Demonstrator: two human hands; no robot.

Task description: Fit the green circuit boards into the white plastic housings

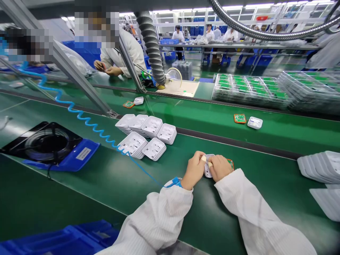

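A white plastic housing (208, 171) sits on the green bench between my two hands. My left hand (196, 169) is closed on its left edge, fingertips near the top. From the other side my right hand (220, 168) bends its fingers over the same housing. Finger cots cover a fingertip on each hand, and whatever lies under the fingers is hidden. Just beyond the right hand, a green circuit board with an orange edge (231, 164) shows in part. A blue wrist strap (174, 182) with a coiled cord circles my left wrist.
Stacked white housings (152, 148) stand to the left, more white stacks (320, 166) at the right. A black fan (54, 141) lies far left. Beyond runs a green conveyor (196, 118) carrying boards and housings. Clear trays of boards (249, 88) stand behind; a co-worker's hands (108, 69) are across.
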